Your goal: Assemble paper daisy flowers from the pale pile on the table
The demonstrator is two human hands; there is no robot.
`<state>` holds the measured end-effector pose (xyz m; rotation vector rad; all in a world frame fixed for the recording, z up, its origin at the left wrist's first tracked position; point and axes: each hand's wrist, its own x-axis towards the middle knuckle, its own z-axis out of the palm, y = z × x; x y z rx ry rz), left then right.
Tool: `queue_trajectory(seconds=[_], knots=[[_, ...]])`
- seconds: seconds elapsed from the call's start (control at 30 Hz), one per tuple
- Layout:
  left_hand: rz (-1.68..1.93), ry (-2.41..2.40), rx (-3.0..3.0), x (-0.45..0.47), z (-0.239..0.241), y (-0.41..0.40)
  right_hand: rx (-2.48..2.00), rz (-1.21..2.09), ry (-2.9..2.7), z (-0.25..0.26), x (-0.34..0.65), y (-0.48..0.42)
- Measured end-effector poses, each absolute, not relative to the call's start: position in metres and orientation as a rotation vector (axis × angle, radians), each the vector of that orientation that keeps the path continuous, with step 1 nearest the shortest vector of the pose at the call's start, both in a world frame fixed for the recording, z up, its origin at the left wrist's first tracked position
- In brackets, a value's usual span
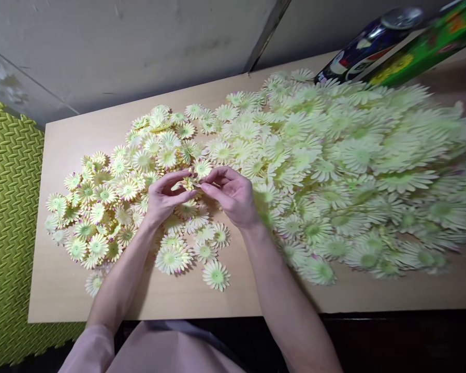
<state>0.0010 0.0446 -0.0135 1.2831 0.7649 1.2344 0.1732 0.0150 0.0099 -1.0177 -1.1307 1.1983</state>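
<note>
Both hands meet over the middle of a low wooden table (62, 295). My left hand (163, 198) and my right hand (233, 194) each pinch the same small pale yellow fabric daisy (188, 184) between fingertips, just above the flowers lying on the table. Many similar yellow-green daisy heads lie around: a flat spread (112, 202) to the left of my hands, a few loose ones (216, 274) near the front edge, and a big heaped pile (353, 160) to the right.
A dark blue printed can or bottle (367, 46) and a green printed package (427, 49) lie at the table's far right. A green woven mat (8, 223) covers the floor on the left. Grey wall behind the table.
</note>
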Motion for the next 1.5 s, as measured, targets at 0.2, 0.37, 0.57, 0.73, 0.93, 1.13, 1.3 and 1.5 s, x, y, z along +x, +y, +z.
queue_trajectory(seconds=[0.2, 0.37, 0.57, 0.73, 0.93, 1.13, 1.3, 1.5], knots=[[1.223, 0.647, 1.331, 0.001, -0.016, 0.044, -1.006, 1.243, -1.054, 0.006, 0.171, 0.016], [1.207, 0.628, 1.345, 0.001, -0.019, 0.045, -1.005, 1.293, -1.007, 0.007, 0.169, 0.016], [1.165, 0.646, 1.299, 0.001, -0.019, 0.045, -0.934, 1.350, -0.974, 0.008, 0.167, 0.016], [1.124, 0.633, 1.296, 0.001, -0.016, 0.046, -0.951, 1.337, -1.009, 0.004, 0.164, 0.015], [1.238, 0.719, 1.378, 0.000, -0.009, 0.047, -0.938, 1.366, -0.994, 0.004, 0.161, 0.014], [1.257, 0.820, 1.334, -0.002, -0.013, 0.047, -0.856, 1.432, -0.966, 0.006, 0.161, 0.013], [1.239, 0.874, 1.097, -0.002, -0.023, 0.048, -0.816, 1.499, -0.878, 0.006, 0.158, 0.013], [1.232, 0.813, 1.003, 0.001, -0.024, 0.046, -0.783, 1.622, -0.879, 0.006, 0.165, 0.013]])
